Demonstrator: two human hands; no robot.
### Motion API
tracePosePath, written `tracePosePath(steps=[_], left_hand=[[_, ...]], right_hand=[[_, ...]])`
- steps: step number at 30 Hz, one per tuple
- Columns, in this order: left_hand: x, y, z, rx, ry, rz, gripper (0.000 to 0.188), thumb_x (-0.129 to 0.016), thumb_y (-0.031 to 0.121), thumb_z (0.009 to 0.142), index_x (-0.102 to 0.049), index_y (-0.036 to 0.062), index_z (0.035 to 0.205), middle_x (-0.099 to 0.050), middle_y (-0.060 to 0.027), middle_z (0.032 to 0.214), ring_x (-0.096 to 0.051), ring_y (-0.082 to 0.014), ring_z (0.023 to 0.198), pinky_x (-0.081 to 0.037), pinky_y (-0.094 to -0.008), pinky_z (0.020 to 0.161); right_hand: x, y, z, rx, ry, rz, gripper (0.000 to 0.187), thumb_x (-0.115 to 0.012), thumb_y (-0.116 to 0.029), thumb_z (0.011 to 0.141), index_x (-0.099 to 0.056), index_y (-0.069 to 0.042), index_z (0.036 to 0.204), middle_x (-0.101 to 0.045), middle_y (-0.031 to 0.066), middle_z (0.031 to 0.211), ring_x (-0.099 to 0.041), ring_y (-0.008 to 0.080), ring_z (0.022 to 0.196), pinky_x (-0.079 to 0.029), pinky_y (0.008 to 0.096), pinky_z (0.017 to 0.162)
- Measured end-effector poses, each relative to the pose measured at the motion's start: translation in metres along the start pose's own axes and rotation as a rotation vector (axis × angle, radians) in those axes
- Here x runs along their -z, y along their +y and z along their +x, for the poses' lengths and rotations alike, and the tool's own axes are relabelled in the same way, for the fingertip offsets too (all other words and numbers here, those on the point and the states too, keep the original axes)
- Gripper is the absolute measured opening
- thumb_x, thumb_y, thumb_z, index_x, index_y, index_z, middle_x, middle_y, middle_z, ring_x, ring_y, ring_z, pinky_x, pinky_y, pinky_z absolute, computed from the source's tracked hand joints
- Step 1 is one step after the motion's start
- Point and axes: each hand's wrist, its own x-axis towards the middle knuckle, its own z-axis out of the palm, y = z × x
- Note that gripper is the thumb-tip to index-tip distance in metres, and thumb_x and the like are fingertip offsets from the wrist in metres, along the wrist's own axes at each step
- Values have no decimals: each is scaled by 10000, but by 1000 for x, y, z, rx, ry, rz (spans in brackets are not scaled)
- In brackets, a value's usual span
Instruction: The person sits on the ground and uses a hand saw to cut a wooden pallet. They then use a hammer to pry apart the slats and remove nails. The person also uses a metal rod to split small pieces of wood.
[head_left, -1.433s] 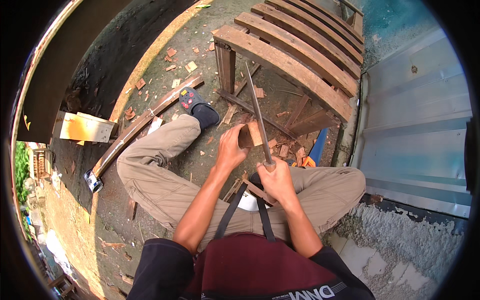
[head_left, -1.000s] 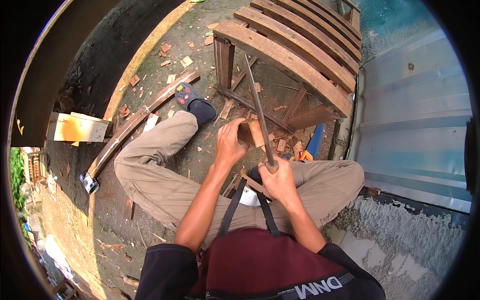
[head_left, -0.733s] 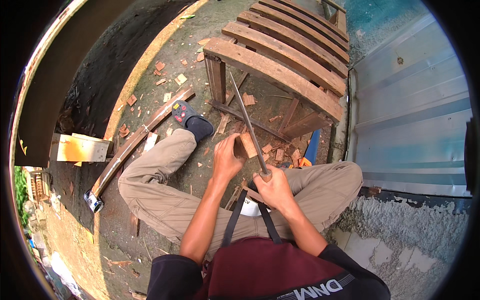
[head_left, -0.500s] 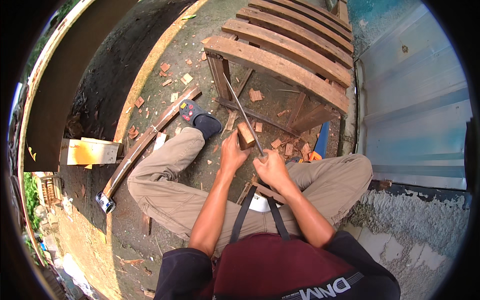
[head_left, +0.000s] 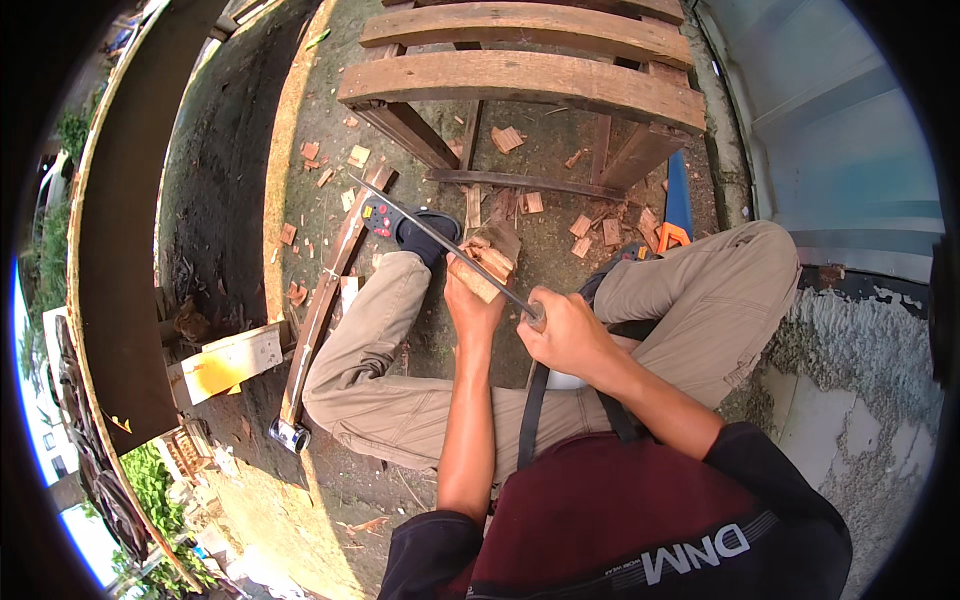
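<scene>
My left hand (head_left: pixel 474 308) is closed round a short wooden block (head_left: pixel 480 284), whose pale, rough-cut upper part faces up. In my closed right hand (head_left: pixel 566 334) is the dark handle of a long, thin metal blade (head_left: pixel 408 216). Seen almost edge-on, the blade slants up and left across the block to a narrow tip near my shoe. Whether blade and wood touch, I cannot tell. Both hands are between my spread knees.
A slatted wooden bench (head_left: pixel 520 80) stands ahead. Wood chips (head_left: pixel 582 245) litter the ground beneath it. By my left leg lies a long wooden bar (head_left: pixel 325 300); near my right foot is a blue saw with an orange handle (head_left: pixel 675 236). A metal sheet wall (head_left: pixel 840 140) rises at right.
The wooden block has tilted, so its rough-cut part shows more. The blade has swung left and now crosses over it. The whole view has shifted, with the bench higher in the picture.
</scene>
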Motion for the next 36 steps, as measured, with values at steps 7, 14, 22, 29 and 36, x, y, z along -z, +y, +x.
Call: tracePosePath(steps=[7, 14, 22, 29, 36], left_hand=[[-9, -12, 0, -50, -16, 58, 419, -820, 68, 692, -617, 5, 1053, -651, -131, 988, -677, -300, 888, -539, -379, 821], [-12, -45, -9, -111, -154, 135, 467, -706, 0, 813, -542, 0, 1250, -640, -168, 1106, -663, -317, 1014, -527, -394, 885], [53, 46, -29, 563, 68, -833, 457, -608, 168, 1049, -512, -41, 1443, -605, -193, 1370, -640, -259, 1208, -545, -394, 1006], [49, 44, -30, 601, 237, -711, 519, -744, 194, 966, -568, 4, 1416, -668, -123, 1283, -664, -177, 1129, -584, -328, 845], [55, 29, -21, 611, 228, -731, 479, -755, 214, 956, -606, 8, 1363, -675, -102, 1253, -674, -161, 1075, -582, -322, 827]], right_hand=[[-5, 16, 11, -16, -11, -45, 299, -683, -188, 851, -622, 98, 918, -680, 336, 797, -697, 510, 835, -559, 544, 795], [-28, 66, 20, 15, 1, -38, 387, -688, -168, 844, -651, 144, 1069, -692, 329, 813, -718, 466, 837, -581, 487, 782], [-29, 60, 28, 9, -19, 85, 293, -692, -196, 860, -636, 88, 904, -691, 315, 806, -704, 478, 841, -560, 522, 769], [-25, 53, 38, -250, -448, 777, 230, -680, -179, 937, -618, 29, 860, -605, 44, 655, -567, 135, 536, -457, 326, 525], [-12, -10, 2, 194, 53, 305, 211, -683, -166, 904, -615, 32, 880, -628, 186, 652, -643, 284, 573, -483, 416, 592]])
